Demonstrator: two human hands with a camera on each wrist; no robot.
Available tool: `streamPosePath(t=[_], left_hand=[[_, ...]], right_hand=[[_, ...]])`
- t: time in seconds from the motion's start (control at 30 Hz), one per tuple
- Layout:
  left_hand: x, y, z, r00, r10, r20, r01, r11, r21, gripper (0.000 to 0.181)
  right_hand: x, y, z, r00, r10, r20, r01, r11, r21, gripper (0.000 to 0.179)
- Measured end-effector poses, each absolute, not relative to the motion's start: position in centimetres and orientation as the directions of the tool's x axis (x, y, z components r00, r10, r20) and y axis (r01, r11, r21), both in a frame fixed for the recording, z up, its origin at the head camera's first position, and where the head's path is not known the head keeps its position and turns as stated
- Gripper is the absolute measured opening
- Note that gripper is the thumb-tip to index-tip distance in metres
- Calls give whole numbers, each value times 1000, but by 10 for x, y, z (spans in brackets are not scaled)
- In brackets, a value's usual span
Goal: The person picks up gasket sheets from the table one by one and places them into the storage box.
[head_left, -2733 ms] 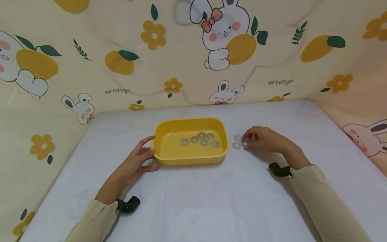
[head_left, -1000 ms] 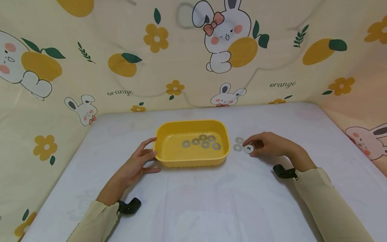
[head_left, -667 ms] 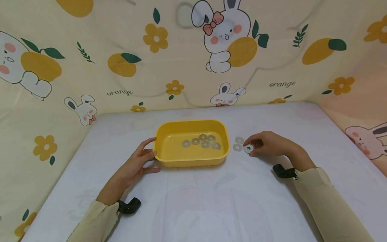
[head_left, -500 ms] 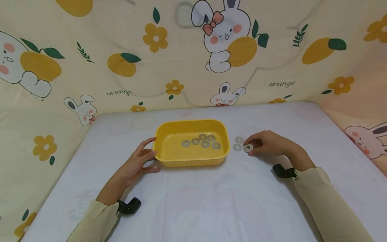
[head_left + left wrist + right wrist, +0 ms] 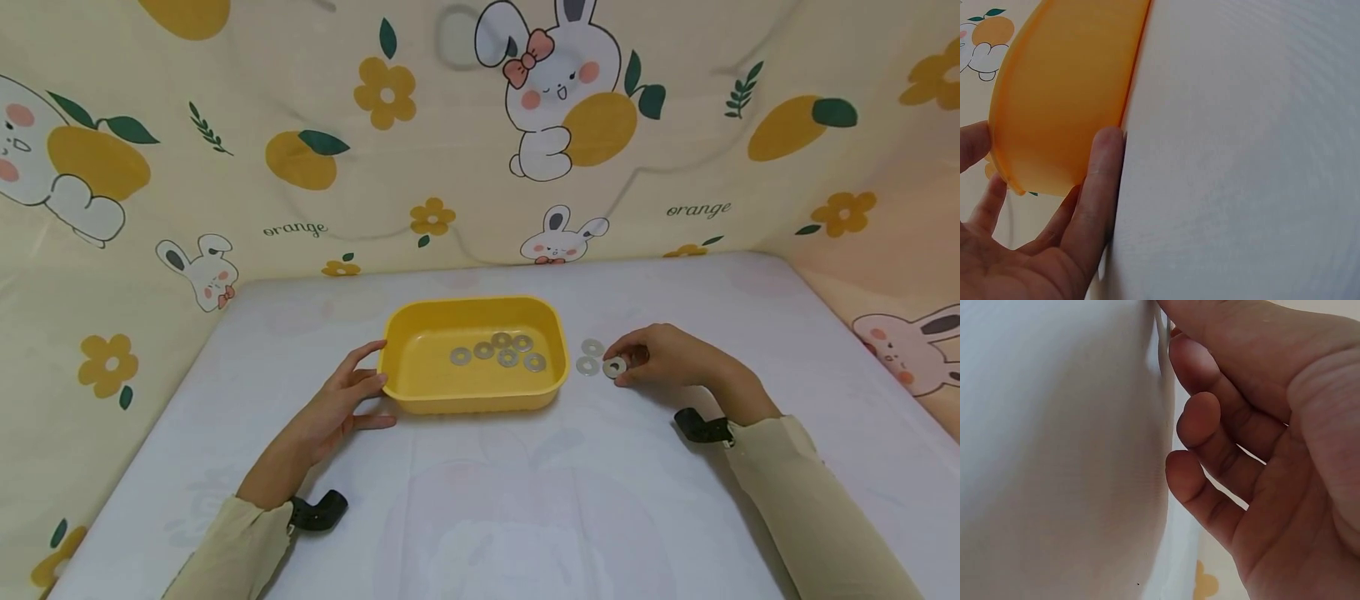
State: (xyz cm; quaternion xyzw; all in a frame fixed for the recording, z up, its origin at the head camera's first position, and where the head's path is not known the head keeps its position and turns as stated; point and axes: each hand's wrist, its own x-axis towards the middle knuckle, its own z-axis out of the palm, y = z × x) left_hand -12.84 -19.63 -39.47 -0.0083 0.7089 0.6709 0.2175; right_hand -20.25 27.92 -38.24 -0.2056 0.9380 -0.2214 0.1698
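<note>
Flat metal washers appear in the head view. My right hand (image 5: 663, 354) pinches one washer (image 5: 614, 367) between thumb and index finger, its face tilted toward the camera. Two more washers, a back one (image 5: 592, 347) and a front one (image 5: 587, 366), lie on the cloth just left of those fingertips. In the right wrist view the other fingers (image 5: 1200, 419) are loosely bent beside the white cloth. My left hand (image 5: 330, 412) rests spread against the left end of a yellow plastic tray (image 5: 472, 402), fingertips at its rim and thumb low by its wall.
Several washers (image 5: 507, 357) lie flat inside the tray, toward its right half. White cloth (image 5: 487, 492) covers the table. Fabric walls (image 5: 450, 167) printed with rabbits and oranges stand behind and at both sides.
Since the earliest frame, my right hand has drawn one washer slightly toward me and tipped it up, clear of the other two. Over the last second it barely moves. My left hand stays put.
</note>
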Motion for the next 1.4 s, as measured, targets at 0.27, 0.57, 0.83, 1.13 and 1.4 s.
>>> streamPosePath(t=[0.27,0.57,0.83,1.13,1.4], left_hand=[[-129,-196,-395,-905,284,-318,-300,104,948,62],[-132,-196,-393,-908,281,-311,-293,106,950,61],[-130,-196,-391,-904,269,-332,-311,120,943,61],[-132,-195,-393,-903,272,-333,-314,114,943,60],[-129,-196,-394,-902,273,-334,-313,119,942,61]], right_hand=[[-201,279,-381,-870,-453,-194,-319,818,-480,40],[-203,279,-377,-897,-435,-81,-328,776,-539,39],[-203,278,-377,-891,-453,-37,-354,742,-569,41],[-200,278,-371,-885,-465,6,-377,709,-596,38],[-197,279,-372,-882,-471,23,-385,691,-612,40]])
